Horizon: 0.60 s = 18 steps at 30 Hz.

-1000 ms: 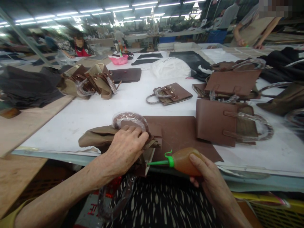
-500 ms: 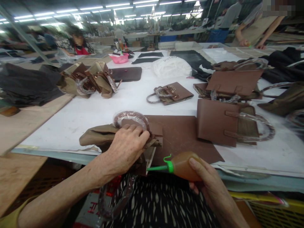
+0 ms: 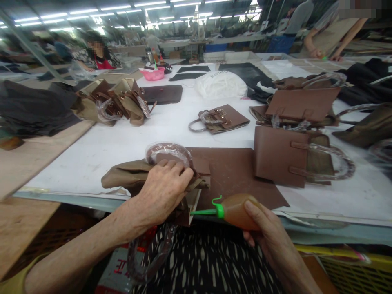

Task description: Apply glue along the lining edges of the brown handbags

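Fingers (image 3: 183,173) of the left hand (image 3: 165,185) closed over a brown bag (image 3: 130,173) at the table's (image 3: 82,159) near edge. Those of the right hand (image 3: 266,222) wrapped an amber bottle (image 3: 237,208), its green nozzle (image 3: 204,212) at the bag.

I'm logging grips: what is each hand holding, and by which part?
Right hand: the squeeze bottle, by the rear of its amber body. Left hand: the bag, beside its plastic-wrapped upper handle; the fingertips' exact hold is hidden.

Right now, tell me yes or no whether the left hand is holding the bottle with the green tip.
No, the right hand holds that bottle, while the left hand is on a bag.
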{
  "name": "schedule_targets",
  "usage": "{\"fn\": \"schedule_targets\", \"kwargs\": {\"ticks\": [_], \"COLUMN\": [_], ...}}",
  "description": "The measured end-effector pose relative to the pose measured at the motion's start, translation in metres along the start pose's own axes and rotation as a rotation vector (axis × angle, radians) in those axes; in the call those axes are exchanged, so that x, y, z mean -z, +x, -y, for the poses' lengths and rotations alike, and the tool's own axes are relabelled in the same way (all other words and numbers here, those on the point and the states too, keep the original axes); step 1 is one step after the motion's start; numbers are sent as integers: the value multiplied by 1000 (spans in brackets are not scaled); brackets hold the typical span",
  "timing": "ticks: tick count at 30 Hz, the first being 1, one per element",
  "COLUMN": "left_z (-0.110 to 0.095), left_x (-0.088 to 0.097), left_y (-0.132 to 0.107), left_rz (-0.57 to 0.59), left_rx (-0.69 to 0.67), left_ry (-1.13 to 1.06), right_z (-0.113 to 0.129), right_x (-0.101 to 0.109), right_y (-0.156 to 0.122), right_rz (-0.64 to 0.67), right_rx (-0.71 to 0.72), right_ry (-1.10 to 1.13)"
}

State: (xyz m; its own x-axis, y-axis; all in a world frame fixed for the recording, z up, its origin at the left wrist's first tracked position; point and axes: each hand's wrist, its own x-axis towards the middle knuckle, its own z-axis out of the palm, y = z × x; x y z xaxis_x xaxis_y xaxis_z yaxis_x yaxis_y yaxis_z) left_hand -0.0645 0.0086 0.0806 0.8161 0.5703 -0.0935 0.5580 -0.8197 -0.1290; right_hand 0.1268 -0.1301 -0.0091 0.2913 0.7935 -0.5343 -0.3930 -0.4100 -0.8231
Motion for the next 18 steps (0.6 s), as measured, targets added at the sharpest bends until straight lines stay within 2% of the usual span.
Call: {"fn": "schedule_targets", "kwargs": {"ticks": [6, 10, 13, 15, 18], "left_z": [-1, -2, -1, 0, 1], "left_x": [0, 2, 4, 5, 7], "left_y": [-1, 0, 1, 1, 3], "left_rz": [-2, 16, 14, 6, 2], "left_rx": [7, 12, 20, 27, 35], "left_ry": [-10, -21, -24, -22, -25], "right_z": [6, 18, 22, 19, 12], "right_x": [3, -4, -10, -11, -5], "right_y": [-12, -26, -33, -32, -18], "right_rz": [5, -104, -205, -246, -233], "right_rx": [-4, 64, 173, 232, 265], "right_ry": [-123, -229, -285, -335, -447]}}
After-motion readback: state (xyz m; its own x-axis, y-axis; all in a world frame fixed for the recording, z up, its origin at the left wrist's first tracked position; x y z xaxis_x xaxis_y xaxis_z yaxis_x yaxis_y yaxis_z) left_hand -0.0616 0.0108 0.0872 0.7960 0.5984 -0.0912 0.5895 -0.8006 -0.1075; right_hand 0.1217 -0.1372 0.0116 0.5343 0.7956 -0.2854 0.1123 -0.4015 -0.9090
